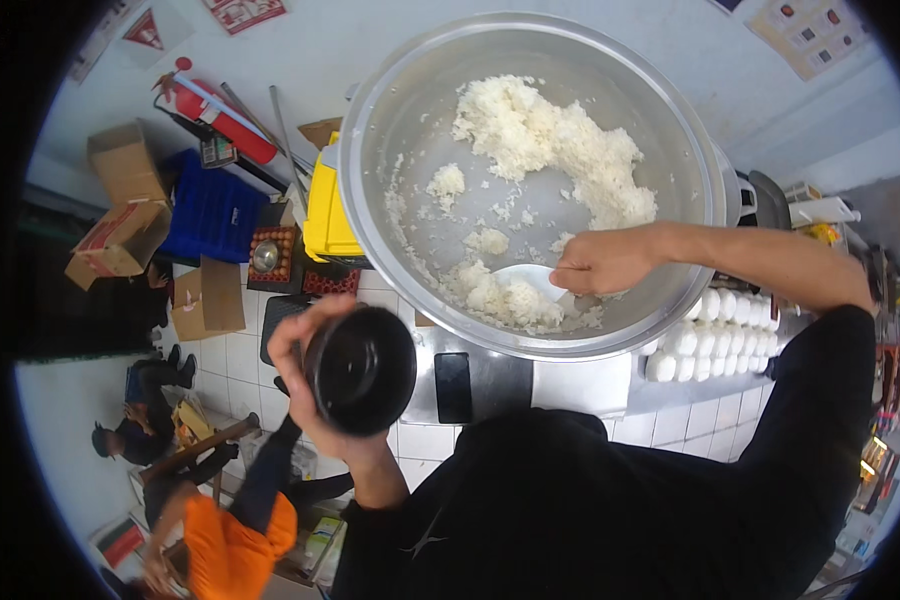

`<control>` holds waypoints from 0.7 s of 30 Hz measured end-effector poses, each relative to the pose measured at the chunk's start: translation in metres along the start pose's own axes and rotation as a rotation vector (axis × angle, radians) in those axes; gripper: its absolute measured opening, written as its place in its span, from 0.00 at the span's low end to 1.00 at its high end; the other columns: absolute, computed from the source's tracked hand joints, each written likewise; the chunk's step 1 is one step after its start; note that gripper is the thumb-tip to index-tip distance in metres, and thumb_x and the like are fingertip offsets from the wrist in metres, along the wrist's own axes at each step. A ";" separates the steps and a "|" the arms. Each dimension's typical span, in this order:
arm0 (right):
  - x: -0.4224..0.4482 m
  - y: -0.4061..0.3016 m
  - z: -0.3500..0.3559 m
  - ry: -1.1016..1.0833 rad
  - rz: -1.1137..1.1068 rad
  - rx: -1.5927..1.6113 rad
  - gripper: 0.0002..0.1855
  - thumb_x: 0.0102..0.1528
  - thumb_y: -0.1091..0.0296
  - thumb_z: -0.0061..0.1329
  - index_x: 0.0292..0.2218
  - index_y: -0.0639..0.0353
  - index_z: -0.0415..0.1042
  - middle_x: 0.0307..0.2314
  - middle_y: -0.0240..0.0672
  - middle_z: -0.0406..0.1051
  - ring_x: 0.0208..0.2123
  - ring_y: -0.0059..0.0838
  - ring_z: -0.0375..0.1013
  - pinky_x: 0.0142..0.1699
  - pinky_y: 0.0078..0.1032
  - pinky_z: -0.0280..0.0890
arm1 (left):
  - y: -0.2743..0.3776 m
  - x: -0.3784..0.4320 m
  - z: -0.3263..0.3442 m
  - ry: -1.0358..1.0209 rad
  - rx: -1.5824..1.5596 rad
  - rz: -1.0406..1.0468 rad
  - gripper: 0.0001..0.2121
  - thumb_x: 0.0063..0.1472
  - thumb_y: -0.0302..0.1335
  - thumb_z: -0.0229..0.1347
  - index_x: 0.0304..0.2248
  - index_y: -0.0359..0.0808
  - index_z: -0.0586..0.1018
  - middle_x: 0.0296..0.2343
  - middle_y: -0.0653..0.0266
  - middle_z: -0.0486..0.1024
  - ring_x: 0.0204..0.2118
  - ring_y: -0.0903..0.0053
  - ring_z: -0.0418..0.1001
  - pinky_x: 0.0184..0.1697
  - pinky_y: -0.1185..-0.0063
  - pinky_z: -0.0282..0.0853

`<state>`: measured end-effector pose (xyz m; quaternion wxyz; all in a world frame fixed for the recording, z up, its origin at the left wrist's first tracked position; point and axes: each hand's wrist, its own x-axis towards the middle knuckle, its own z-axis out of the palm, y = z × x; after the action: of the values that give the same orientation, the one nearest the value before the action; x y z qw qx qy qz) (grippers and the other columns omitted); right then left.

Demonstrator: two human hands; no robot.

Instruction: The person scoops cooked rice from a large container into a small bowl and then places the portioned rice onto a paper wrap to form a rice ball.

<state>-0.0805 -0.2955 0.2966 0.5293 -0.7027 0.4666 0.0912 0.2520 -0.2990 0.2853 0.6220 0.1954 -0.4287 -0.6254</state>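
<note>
My right hand (pixel 606 261) grips a white rice paddle (pixel 531 279) low inside a large round metal pot (pixel 525 350). The paddle's blade touches a clump of cooked rice (pixel 487 294) at the pot's near side. More cooked rice (pixel 547 139) is heaped in a curve along the far and right parts of the pot floor, with small clumps between. Outside the pot at its lower left, my left hand (pixel 307 390) holds a black bowl (pixel 364 371), its opening towards the camera; no rice shows in it.
A black phone (pixel 453 388) lies on the metal table (pixel 495 382) below the pot. Several white wrapped bundles (pixel 709 341) stand in rows at the right. A yellow-lidded bin (pixel 330 217), egg trays (pixel 272 247) and open cartons (pixel 210 300) are at the left. People sit at the lower left.
</note>
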 end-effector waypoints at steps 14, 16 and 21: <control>-0.067 -0.069 0.030 0.948 -0.040 0.188 0.17 0.65 0.62 0.34 0.38 0.66 0.70 0.16 0.38 0.63 0.19 0.29 0.63 0.29 0.30 0.60 | -0.058 0.048 0.102 0.034 -0.312 -0.457 0.15 0.71 0.40 0.39 0.49 0.40 0.62 0.47 0.62 0.64 0.52 0.76 0.63 0.59 0.72 0.56; -0.057 -0.058 0.044 1.076 -0.086 0.052 0.14 0.65 0.64 0.35 0.41 0.65 0.68 0.16 0.35 0.62 0.17 0.27 0.61 0.26 0.28 0.59 | -0.074 0.047 0.111 0.077 -0.379 -0.436 0.16 0.71 0.39 0.37 0.50 0.38 0.64 0.48 0.62 0.66 0.54 0.74 0.63 0.59 0.70 0.56; -0.053 -0.064 0.077 1.099 0.067 -0.554 0.21 0.57 0.73 0.44 0.52 0.66 0.60 0.26 0.46 0.67 0.25 0.46 0.72 0.28 0.41 0.66 | -0.071 0.042 0.111 0.172 -0.411 -0.407 0.18 0.70 0.40 0.37 0.49 0.37 0.68 0.48 0.63 0.70 0.53 0.74 0.65 0.57 0.70 0.60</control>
<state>-0.0328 -0.2018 0.3387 0.0060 -0.7432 0.6520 -0.1499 0.1159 -0.3159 0.3037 0.5443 0.1996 -0.1909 -0.7921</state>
